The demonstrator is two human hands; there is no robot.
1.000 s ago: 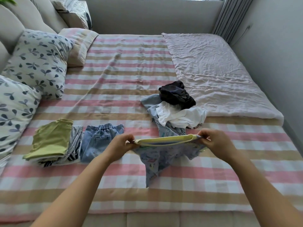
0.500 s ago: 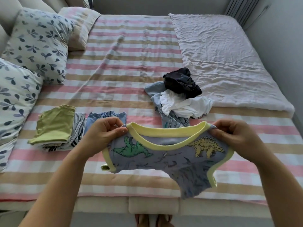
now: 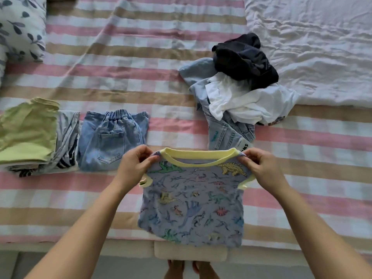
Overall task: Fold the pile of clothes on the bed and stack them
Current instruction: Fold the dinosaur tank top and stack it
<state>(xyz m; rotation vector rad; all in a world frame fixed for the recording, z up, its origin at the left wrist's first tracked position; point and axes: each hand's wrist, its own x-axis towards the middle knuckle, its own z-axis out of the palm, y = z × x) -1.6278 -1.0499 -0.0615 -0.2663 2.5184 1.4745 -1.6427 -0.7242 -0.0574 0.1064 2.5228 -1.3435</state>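
A small blue dinosaur-print top (image 3: pixel 192 206) with a yellow neckline hangs spread out over the bed's front edge. My left hand (image 3: pixel 133 167) pinches its left shoulder and my right hand (image 3: pixel 261 168) pinches its right shoulder. Behind it lies the unfolded pile (image 3: pixel 235 93): a dark garment on top, a white one under it, and light denim below. To the left sit folded blue jeans (image 3: pixel 112 141) and a stack topped by a green garment (image 3: pixel 28 131).
The bed has a pink, tan and white checked sheet (image 3: pixel 124 63). A wrinkled pale blanket (image 3: pixel 312 43) covers the right side. A leaf-print pillow (image 3: pixel 20 27) is at the far left. My feet (image 3: pixel 191 268) show below the bed edge.
The top, held bunched at its neckline a second ago, now hangs open and flat with its print facing me. My view has tilted down and closer to the bed.
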